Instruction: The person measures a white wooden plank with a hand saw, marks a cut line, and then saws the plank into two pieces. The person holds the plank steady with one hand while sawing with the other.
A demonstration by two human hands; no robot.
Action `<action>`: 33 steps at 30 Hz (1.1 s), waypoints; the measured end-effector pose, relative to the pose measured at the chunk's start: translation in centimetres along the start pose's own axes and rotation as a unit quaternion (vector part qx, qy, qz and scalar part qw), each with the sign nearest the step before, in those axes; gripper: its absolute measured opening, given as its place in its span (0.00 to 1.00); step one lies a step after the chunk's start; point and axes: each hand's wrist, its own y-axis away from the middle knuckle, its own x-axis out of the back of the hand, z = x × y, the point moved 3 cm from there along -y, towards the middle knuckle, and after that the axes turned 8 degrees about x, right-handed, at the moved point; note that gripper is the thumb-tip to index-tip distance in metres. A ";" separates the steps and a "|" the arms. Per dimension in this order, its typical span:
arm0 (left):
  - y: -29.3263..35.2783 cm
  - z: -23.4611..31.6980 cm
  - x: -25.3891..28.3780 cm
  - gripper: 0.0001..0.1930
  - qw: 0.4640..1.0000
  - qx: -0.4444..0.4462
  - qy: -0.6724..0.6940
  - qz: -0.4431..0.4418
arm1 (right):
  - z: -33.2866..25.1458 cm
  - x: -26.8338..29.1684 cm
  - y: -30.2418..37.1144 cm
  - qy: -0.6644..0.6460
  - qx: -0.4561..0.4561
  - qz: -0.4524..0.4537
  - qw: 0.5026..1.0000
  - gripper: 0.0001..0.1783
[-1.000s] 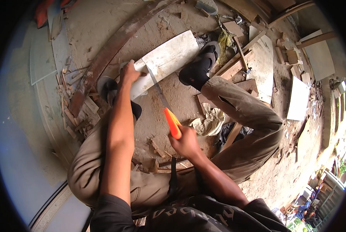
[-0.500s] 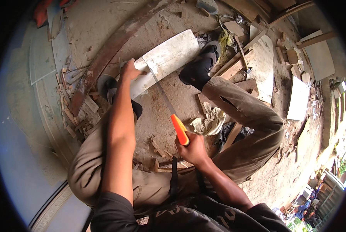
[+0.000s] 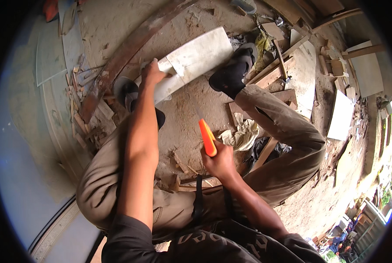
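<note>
A long white board (image 3: 207,50) with dirt stains lies slantwise on the ground between my feet. A dark line crosses its top near the middle. My left hand (image 3: 152,72) grips the board left of that line, its thumb on the top face and its fingers at the far edge, partly hidden. In front of my lap, my right hand (image 3: 221,161) is closed around the orange handle of a handsaw (image 3: 208,138). The thin blade points toward the board; most of it is too faint to make out, so I cannot tell whether it touches the board.
A long curved brown beam (image 3: 121,57) lies beyond my left foot. Wood scraps surround it. At right are a crumpled cream sheet (image 3: 240,135), a hammer (image 3: 282,63) among planks and several pale panels (image 3: 339,115). My dark shoes stand at both ends of the board.
The saw handle has shifted slightly up in view and turned steeper. Its blade, plainly seen reaching the board before, is now hardly visible. My left hand keeps its hold on the board.
</note>
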 end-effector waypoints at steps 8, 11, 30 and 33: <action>3.1 -4.7 3.2 0.51 0.965 0.012 0.231 -0.127 | 5.9 2.5 -0.4 0.116 0.137 -0.158 0.971 0.10; 2.6 -5.4 1.1 0.48 0.978 0.010 0.207 -0.034 | 1.7 1.4 0.1 0.147 0.108 -0.149 0.972 0.10; 11.9 2.1 2.7 0.35 0.991 -0.130 -0.004 0.044 | 0.9 1.9 11.3 0.045 0.059 -0.111 0.991 0.16; 12.0 1.0 5.0 0.32 0.985 -0.122 0.038 0.116 | 0.3 2.1 11.7 0.066 0.115 -0.080 0.988 0.13</action>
